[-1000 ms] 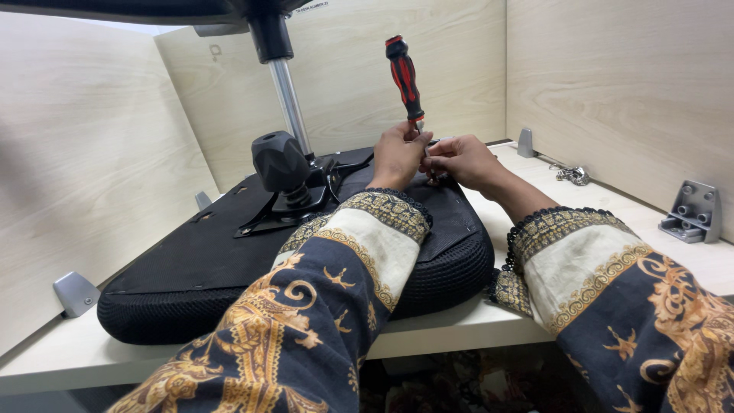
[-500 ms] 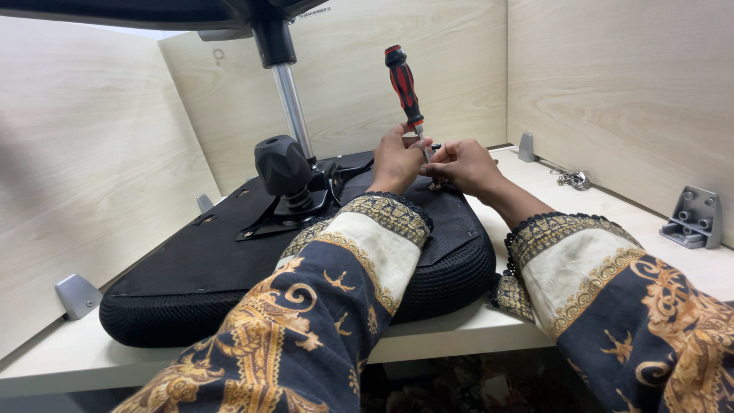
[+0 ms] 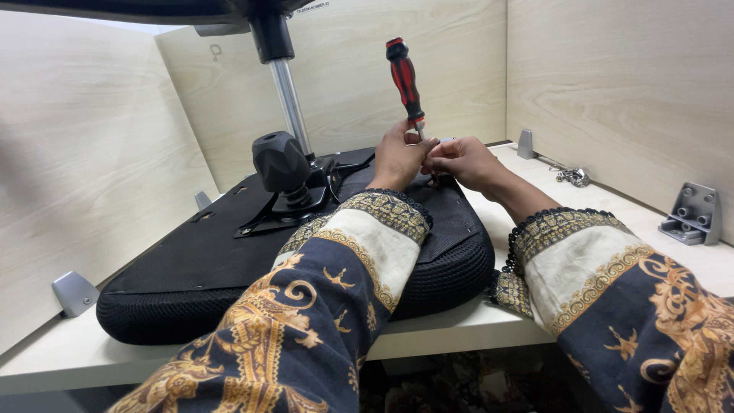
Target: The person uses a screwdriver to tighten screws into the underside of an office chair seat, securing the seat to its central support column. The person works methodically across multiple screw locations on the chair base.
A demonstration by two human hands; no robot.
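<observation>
A black chair seat [image 3: 191, 260] lies upside down on a light wooden desk [image 3: 688, 260]. Both hands meet over its far right corner. My left hand [image 3: 397, 157] grips the lower shaft of a red and black screwdriver [image 3: 404, 80], which stands nearly upright with its handle leaning slightly left. My right hand [image 3: 462, 162] pinches something small beside the screwdriver tip; the tip and the fastener are hidden by my fingers. A black knob [image 3: 279, 160] and a metal mechanism plate [image 3: 306, 195] sit at the seat's middle, with a chrome gas column [image 3: 289, 99] rising from them.
Wooden partition walls close the desk at the left, back and right. Grey metal brackets sit at the right wall [image 3: 692, 214], back right [image 3: 525, 144] and front left [image 3: 73, 292]. A small pile of metal hardware [image 3: 572, 176] lies near the right wall.
The screwdriver handle has tilted very slightly. Both hands stay at the same spot on the seat's far corner.
</observation>
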